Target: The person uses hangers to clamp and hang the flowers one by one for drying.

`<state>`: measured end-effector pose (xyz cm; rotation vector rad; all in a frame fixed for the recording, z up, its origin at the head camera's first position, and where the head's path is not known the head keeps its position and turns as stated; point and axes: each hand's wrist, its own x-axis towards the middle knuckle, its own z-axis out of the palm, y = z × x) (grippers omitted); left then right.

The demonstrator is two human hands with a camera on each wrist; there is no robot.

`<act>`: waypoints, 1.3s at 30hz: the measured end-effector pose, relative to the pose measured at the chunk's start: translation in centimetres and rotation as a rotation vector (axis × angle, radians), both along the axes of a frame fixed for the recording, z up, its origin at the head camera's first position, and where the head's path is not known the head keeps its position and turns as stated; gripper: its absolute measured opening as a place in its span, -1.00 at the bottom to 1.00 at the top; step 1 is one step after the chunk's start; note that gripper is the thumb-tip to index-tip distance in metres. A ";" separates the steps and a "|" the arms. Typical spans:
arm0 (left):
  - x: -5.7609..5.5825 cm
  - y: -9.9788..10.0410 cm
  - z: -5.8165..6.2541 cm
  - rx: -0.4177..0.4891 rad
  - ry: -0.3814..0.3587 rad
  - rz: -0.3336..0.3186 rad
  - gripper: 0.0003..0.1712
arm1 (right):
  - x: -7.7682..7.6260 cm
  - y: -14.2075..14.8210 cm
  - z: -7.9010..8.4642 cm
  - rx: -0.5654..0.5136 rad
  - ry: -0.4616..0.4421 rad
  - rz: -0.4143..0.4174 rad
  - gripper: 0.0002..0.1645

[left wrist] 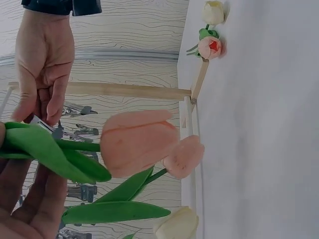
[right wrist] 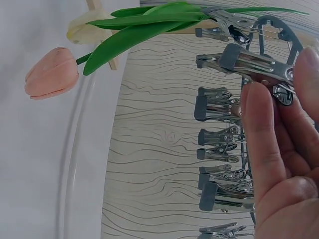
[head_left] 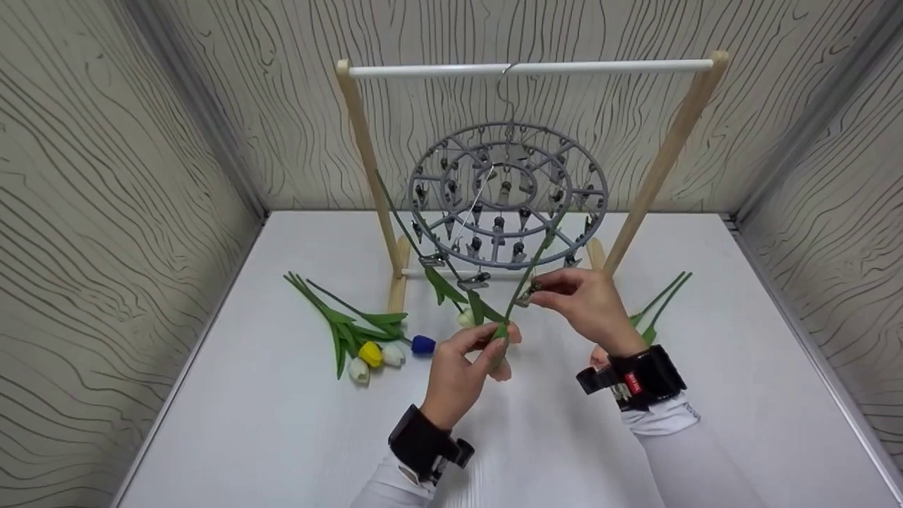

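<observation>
My left hand (head_left: 458, 367) grips a pink tulip (left wrist: 139, 144) around its green stem and leaves, just below the front of a round grey clip hanger (head_left: 604, 190). The stem slants up past the hanger. My right hand (head_left: 592, 307) pinches a metal clip (right wrist: 256, 64) with grey tips between thumb and fingers. That clip is close beside the stem; whether its jaws touch it, I cannot tell. Nearby front clips hold another pink tulip (right wrist: 52, 73) and a white tulip (right wrist: 87, 27), both hanging flower down.
A stand with wooden legs and a white rod (head_left: 423, 71) carries the hanger by its hook. On the table's left lie white, yellow (head_left: 370, 354) and blue tulips (head_left: 422, 344). Beyond my right wrist lie a pink tulip (left wrist: 209, 47) and a white tulip (left wrist: 213, 12).
</observation>
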<state>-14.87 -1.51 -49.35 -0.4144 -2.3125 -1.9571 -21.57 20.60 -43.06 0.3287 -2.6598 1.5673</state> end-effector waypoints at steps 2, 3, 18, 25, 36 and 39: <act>-0.1 -0.2 0.0 0.014 0.005 0.001 -0.73 | 0.3 -0.2 -0.1 -0.038 0.015 -0.001 -0.71; -0.1 -0.2 0.0 0.015 0.014 0.007 -0.73 | 0.5 -0.4 -0.1 -0.055 0.019 -0.003 -0.71; -0.4 -0.5 -0.5 0.067 -0.004 0.086 -0.64 | 2.2 -2.6 -1.3 -0.408 -0.050 -0.122 -0.67; -0.5 -0.7 -0.6 0.070 0.006 0.114 -0.62 | 2.4 -3.1 -1.6 -0.415 -0.097 -0.079 -0.58; -0.9 -1.0 -0.6 0.056 -0.017 0.141 -0.66 | 2.0 -3.0 -0.6 -0.317 -0.078 -0.037 -0.63; -1.0 -1.0 -0.6 0.050 -0.027 0.149 -0.67 | 2.1 -3.4 -0.5 -0.328 -0.069 -0.066 -0.65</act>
